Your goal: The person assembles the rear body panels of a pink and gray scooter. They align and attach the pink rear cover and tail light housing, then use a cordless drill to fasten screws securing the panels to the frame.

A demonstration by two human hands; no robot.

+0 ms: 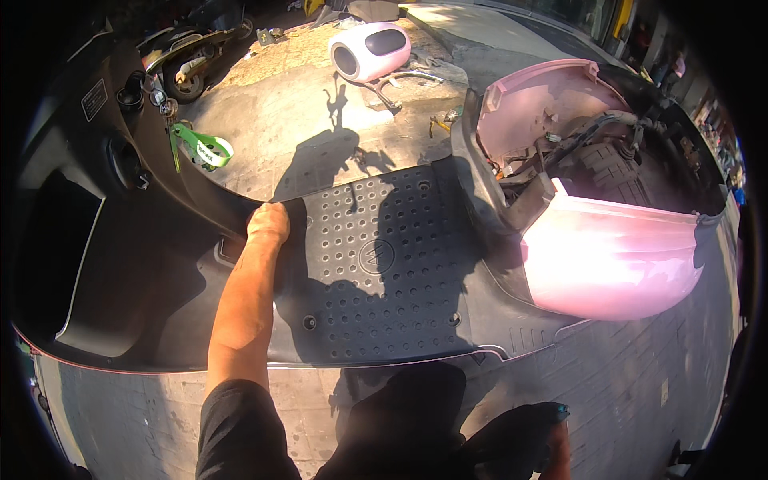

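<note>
My left hand (269, 223) is closed, knuckles up, at the far edge of a scooter's black plastic body. It grips where the inner leg shield (160, 264) meets the studded footboard (376, 256); its fingertips are hidden. My bare left forearm reaches across the near side of the footboard from a black sleeve. To the right, pink side panels (616, 256) flank an opened seat area with exposed wiring (592, 144). A green strap (204, 146) hangs with keys at the leg shield's left. My right hand does not show.
Beyond the scooter, a pink-and-black rounded part (370, 52) lies on the paving beside a curved metal rail (392, 88). A yellow-handled tool (440, 125) lies near the seat section. Another scooter (188, 68) stands at the back left. Shadows fall over the footboard and ground.
</note>
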